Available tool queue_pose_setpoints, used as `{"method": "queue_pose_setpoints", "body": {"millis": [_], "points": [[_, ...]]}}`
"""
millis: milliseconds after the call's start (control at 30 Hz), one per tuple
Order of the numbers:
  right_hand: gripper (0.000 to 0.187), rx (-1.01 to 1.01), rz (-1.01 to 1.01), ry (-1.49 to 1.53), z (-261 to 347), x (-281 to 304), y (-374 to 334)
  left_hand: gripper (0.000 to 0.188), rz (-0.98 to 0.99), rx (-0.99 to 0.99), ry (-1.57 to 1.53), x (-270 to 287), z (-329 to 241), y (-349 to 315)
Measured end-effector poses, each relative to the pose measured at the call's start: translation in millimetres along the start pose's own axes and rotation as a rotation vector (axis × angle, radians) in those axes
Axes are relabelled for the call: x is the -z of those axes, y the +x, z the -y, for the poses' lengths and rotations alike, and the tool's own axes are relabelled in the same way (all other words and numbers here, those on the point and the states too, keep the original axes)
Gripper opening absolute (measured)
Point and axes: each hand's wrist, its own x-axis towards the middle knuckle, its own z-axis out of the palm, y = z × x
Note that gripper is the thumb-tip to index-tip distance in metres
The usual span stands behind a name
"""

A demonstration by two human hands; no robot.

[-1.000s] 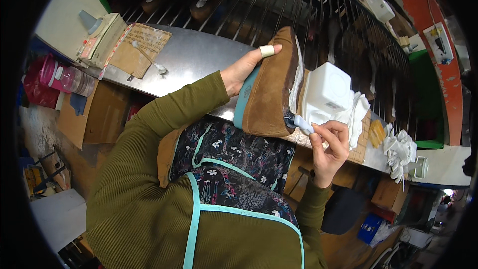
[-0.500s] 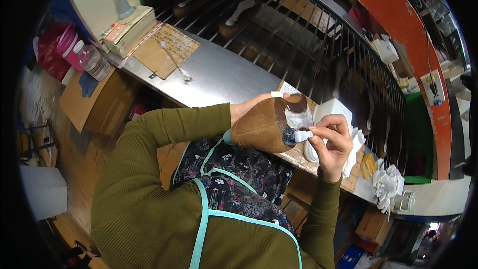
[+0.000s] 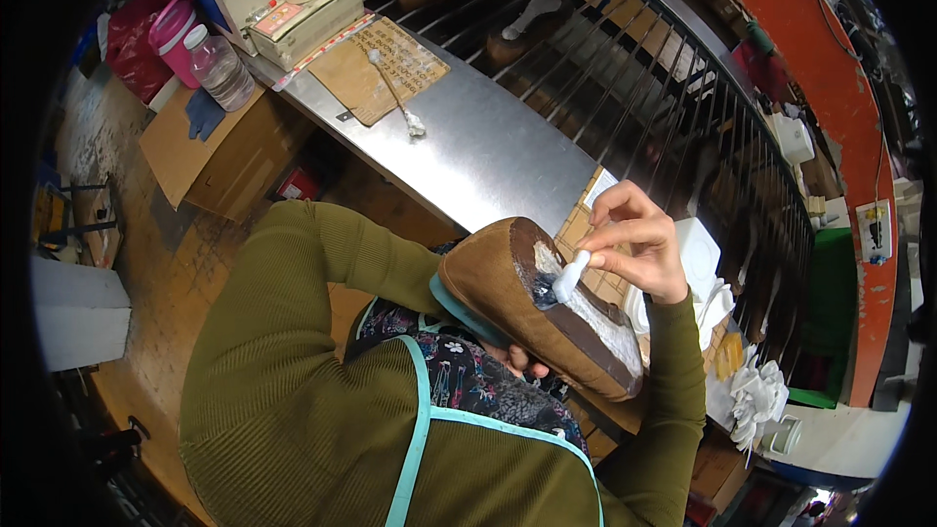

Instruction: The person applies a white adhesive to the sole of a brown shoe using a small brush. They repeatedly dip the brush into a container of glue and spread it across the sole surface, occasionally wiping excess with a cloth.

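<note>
A brown suede shoe upper [image 3: 493,273], stretched over a teal last [image 3: 457,304], is held sole side up and tilted in front of my apron. Its underside shows a dark turned-in margin around a whitish middle strip. My left hand [image 3: 522,361] supports it from below; a few fingertips show under its near edge and the rest is hidden. Above the underside, my right hand [image 3: 644,249] pinches a small brush with a white handle [image 3: 570,278]. The dark bristles touch the margin near one end of the sole.
A metal bench [image 3: 488,117] runs beyond my hands, with a barred rack [image 3: 625,107] behind. On it lie a cardboard piece [image 3: 376,88] and a cotton-tipped stick [image 3: 395,93]. Right of my hand are a white container [image 3: 698,254] and crumpled white gloves [image 3: 756,395]. A water bottle [image 3: 220,68] stands at left.
The shoe has turned, bringing its long underside into view, and has dropped slightly toward me. My left hand has passed beneath it. The brush has shifted toward the sole's other end.
</note>
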Motion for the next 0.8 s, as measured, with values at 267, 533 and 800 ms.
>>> {"method": "queue_pose_setpoints", "body": {"millis": [267,533,800], "points": [[0.021,-0.060,0.019,-0.135,11.8,17.8,-26.2,0.082,0.265,0.245,0.026,23.4,-10.9,5.1],[0.012,-0.463,-0.945,-0.404,46.7,18.1,-183.9,0.084,-0.393,-0.381,0.204,-5.6,-38.4,15.5],[0.008,-0.927,-1.016,-1.112,2.5,-41.5,-240.9,0.084,-0.563,-0.657,0.538,40.7,-136.6,40.2]]}}
